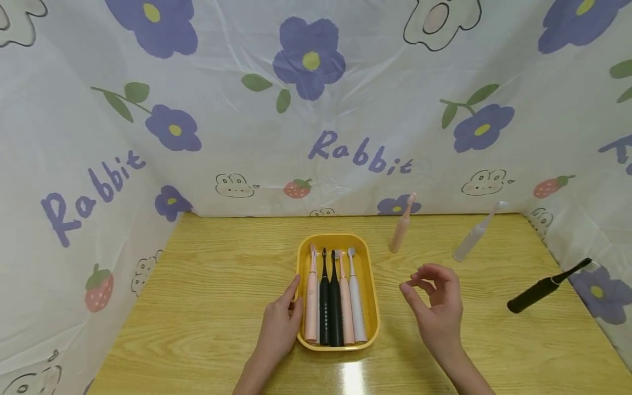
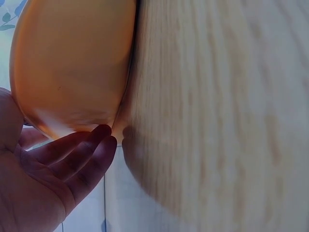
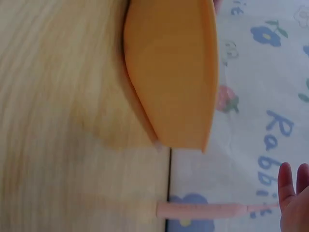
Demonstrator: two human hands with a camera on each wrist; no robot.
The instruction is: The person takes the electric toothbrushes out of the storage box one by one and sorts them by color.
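A yellow tray [image 1: 376, 307] on the wooden table holds several electric toothbrushes side by side, among them a pink toothbrush [image 1: 311, 307], a black toothbrush [image 1: 336, 312] and a white toothbrush [image 1: 357, 312]. My left hand [image 1: 278, 326] rests against the tray's left side, its index finger along the wall and thumb at the rim. In the left wrist view, fairly straight fingers touch the outer wall [image 2: 72, 63]. To the tray's right, my right hand [image 1: 439, 307] hovers with nothing in it, fingers loosely curved and a gap between thumb and fingertips.
Three more electric toothbrushes stand upright on the table: a pink one [image 1: 401, 233] behind the tray's right corner, a white one [image 1: 471, 241] farther right, and a black one [image 1: 535, 293] near the right edge. A printed cloth [image 1: 237, 126] hangs behind and along both sides.
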